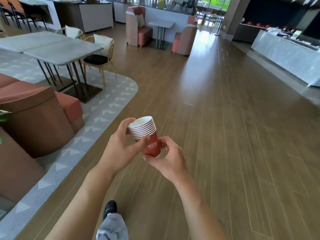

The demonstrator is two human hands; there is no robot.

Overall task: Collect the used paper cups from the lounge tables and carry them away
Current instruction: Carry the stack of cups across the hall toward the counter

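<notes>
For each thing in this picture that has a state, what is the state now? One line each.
Stack of red paper cups: nested, tilted, held in both hands.
Left hand: grips the stack near the rims.
Right hand: holds the bottom cup.
Grey tables: tops bare, no cups showing.
Wooden chair: pushed up to the table, unoccupied.

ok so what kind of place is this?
Most likely a hotel lounge or breakfast area: grey dining tables with cushioned chairs, pink booth seats, and a long draped buffet counter. The stack of red paper cups carries a hotel brand logo.
</notes>
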